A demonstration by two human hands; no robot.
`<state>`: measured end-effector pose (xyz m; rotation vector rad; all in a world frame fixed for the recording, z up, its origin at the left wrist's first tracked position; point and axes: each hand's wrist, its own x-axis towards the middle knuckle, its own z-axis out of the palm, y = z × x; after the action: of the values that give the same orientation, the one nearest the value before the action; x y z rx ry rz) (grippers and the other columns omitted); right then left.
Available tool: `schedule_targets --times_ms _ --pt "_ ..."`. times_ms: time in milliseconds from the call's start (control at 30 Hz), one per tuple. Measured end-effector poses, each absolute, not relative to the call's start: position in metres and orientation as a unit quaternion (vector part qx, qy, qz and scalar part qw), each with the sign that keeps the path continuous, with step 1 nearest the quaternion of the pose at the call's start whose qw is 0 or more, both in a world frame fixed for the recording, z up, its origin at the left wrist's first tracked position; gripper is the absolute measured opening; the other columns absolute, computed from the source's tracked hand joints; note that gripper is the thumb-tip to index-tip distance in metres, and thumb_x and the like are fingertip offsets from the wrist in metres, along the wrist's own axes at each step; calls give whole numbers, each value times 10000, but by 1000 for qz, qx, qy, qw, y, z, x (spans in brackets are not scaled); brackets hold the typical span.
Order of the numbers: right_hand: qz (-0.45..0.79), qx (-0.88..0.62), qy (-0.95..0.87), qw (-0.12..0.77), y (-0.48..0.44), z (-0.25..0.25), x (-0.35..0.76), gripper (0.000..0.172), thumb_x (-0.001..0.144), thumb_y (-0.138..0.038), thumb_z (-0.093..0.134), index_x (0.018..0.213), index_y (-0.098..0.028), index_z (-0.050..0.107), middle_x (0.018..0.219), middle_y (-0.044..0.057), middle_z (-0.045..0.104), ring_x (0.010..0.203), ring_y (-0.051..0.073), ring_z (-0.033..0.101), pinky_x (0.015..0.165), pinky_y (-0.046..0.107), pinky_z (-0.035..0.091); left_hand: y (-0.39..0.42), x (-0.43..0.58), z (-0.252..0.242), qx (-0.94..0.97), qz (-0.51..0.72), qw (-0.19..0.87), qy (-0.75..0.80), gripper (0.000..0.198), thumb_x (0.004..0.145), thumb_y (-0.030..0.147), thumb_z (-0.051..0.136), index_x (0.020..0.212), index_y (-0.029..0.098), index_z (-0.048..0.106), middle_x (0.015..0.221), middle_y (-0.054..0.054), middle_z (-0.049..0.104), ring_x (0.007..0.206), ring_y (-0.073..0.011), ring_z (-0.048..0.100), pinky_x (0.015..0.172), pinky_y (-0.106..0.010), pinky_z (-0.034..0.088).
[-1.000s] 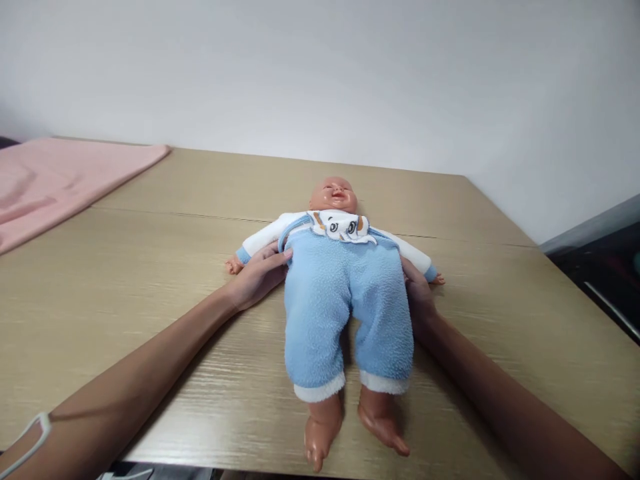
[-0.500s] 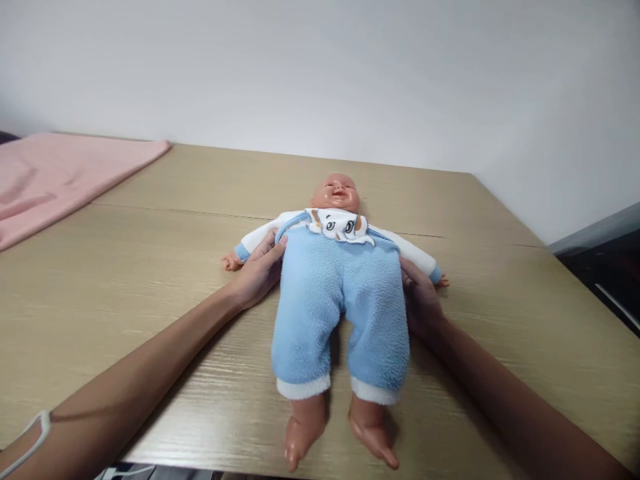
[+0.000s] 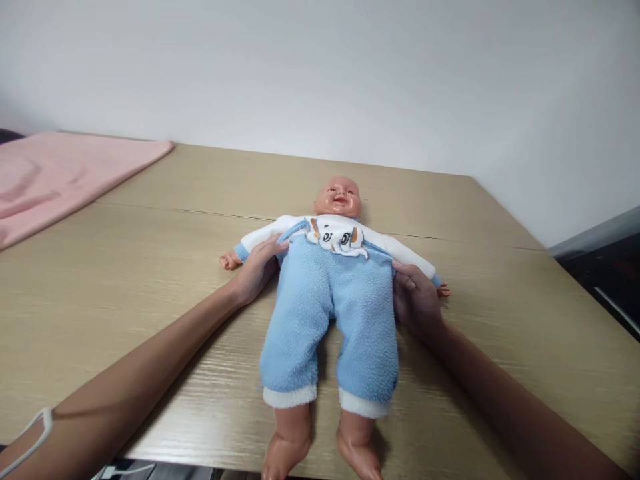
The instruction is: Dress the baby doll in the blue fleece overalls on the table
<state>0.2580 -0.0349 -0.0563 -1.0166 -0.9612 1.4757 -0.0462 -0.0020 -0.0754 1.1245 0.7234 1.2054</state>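
A bald baby doll (image 3: 339, 197) lies on its back on the wooden table, head toward the wall, arms spread out. It wears blue fleece overalls (image 3: 305, 300) with white cuffs and an animal face on the bib, over a white long-sleeved top (image 3: 263, 233). My left hand (image 3: 260, 267) pinches the overalls' edge at the waist on the left side. On the opposite side, my right hand (image 3: 416, 293) grips the overalls' side edge, its fingers curled. The doll's bare feet point toward me at the bottom of the view.
A pink cloth (image 3: 75, 170) covers the far left corner of the table (image 3: 165, 267). Behind the table stands a pale wall (image 3: 320, 80). A dark object (image 3: 605, 267) is beyond the right edge, and a white cable (image 3: 127, 471) shows below the front edge.
The doll's legs and overalls have shifted toward me and slightly left. Its bib lies lower, and more of the white top shows. My right hand has moved slightly left.
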Motion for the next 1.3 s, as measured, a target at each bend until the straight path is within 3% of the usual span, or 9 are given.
schedule_targets --times_ms 200,367,500,700,933,1067,1200,1300 --pt "553 -424 -450 558 -35 -59 258 183 911 -481 687 899 -309 625 957 62 793 1076 355 773 861 498 670 -2 -40 -72 446 547 640 303 387 998 487 755 1264 208 788 1306 -93 801 1325 -380 677 1206 -514 485" --pt "546 -427 -434 575 -33 -61 258 258 935 -537 763 930 -315 632 916 20 757 1017 316 766 880 457 668 -4 -41 -80 463 545 618 327 303 1039 509 783 1184 245 759 1135 -46 751 1100 -271 675 1080 -400 504" --pt "555 -446 -423 561 -31 -60 255 321 899 -524 855 1072 -311 688 977 -5 772 945 273 750 907 418 659 -7 -41 -82 486 546 592 340 258 1068 514 757 1078 261 708 960 8 636 910 -201 577 974 -339 485" --pt "493 -483 -465 554 -29 -69 259 313 932 -562 833 1009 -290 699 939 -24 711 899 217 667 922 346 590 -7 -42 -82 496 554 560 366 309 1053 535 761 1040 244 657 1017 4 627 966 -201 546 914 -299 438" --pt "371 -515 -574 517 -25 -77 267 431 978 -694 761 989 -270 681 879 -9 681 847 227 632 839 357 565 -7 -40 -77 523 572 496 393 451 1001 656 788 1004 232 633 918 21 564 854 -186 471 820 -304 395" --pt "379 -507 -585 507 -25 -77 267 395 987 -660 784 1028 -279 691 870 -4 697 861 234 656 834 355 576 -7 -38 -74 560 568 449 403 492 988 693 789 988 230 621 894 24 550 833 -182 461 795 -315 379" --pt "395 -504 -568 517 -25 -77 267 423 933 -658 848 1033 -278 692 990 19 761 909 231 689 806 334 577 -6 -39 -72 575 560 432 411 497 992 709 772 975 233 629 888 21 550 836 -189 467 807 -325 389" --pt "405 -508 -542 533 -26 -73 268 399 903 -603 894 1011 -271 701 930 -8 727 872 204 669 787 299 567 -5 -40 -72 552 574 446 409 492 959 706 808 977 241 647 898 12 568 863 -205 475 824 -328 402"
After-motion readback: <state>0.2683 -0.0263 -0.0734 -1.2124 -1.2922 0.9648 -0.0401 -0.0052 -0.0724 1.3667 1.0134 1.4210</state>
